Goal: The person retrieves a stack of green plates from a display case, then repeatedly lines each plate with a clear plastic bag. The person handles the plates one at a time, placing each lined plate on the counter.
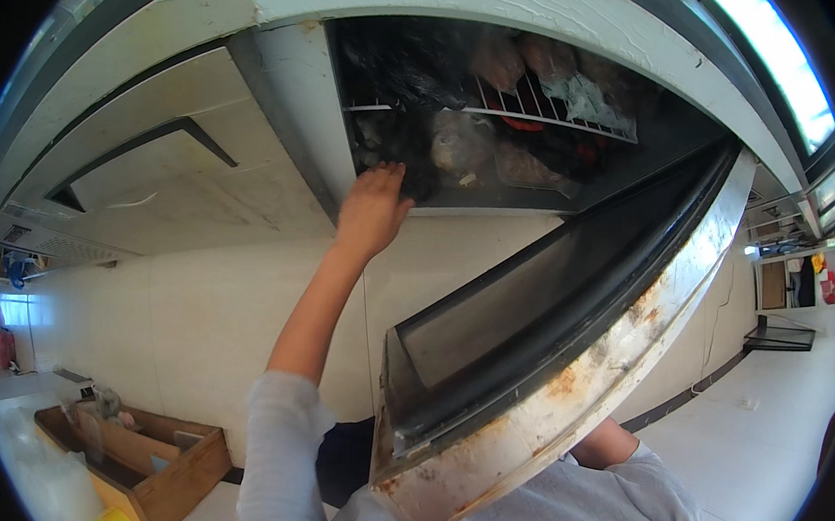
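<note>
Before me stands a freezer compartment with its rust-stained door (561,387) swung open. My left hand (374,203) reaches in at the lower left, fingers apart, near a dark plastic bag (410,151); whether the fingertips touch anything is unclear. Beside it lie a clear bag with pale contents (460,144) and a clear package (529,168). On the white wire shelf (500,112) above are a black plastic bag (402,60), wrapped reddish items (522,59) and a pale green wrapper (581,98). The door hides my right hand; only part of that forearm shows.
A closed door with a recessed handle (171,142) adjoins on the left. A wooden box (178,469) with bagged items is on the floor at lower left. Shelves (797,280) and a low black rack (782,337) stand far right. The open door's edge comes close to my torso.
</note>
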Motion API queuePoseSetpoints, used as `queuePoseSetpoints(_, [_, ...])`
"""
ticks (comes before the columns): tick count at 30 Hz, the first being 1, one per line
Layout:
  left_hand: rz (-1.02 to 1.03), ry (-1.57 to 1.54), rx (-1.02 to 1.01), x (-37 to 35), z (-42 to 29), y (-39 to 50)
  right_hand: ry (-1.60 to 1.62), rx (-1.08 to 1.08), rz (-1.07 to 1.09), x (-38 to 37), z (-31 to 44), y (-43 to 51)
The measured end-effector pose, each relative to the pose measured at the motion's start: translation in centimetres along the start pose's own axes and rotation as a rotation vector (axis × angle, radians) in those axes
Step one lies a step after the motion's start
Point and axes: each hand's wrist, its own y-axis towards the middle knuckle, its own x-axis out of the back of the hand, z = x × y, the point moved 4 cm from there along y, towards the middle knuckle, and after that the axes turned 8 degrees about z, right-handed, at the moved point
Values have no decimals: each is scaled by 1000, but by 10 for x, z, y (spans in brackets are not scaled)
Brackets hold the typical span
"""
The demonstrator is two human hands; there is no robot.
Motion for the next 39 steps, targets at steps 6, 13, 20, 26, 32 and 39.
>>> queuePoseSetpoints(6, [389, 197, 299, -123, 32, 29, -1, -4, -1, 5, 0, -1])
queuePoseSetpoints(13, [490, 223, 128, -151, 3, 17, 14, -5, -25, 15, 4, -3])
queuePoseSetpoints(20, [489, -33, 94, -150, 4, 6, 15, -9, -21, 13, 3, 0])
queuePoseSetpoints(26, [111, -238, 508, -141, 42, 30, 20, -12, -17, 11, 2, 4])
queuePoseSetpoints(32, [566, -19, 175, -162, 26, 48, 19, -15, -11, 11, 0, 6])
queuePoseSetpoints(39, [478, -95, 73, -166, 28, 48, 24, -16, -15, 14, -2, 5])
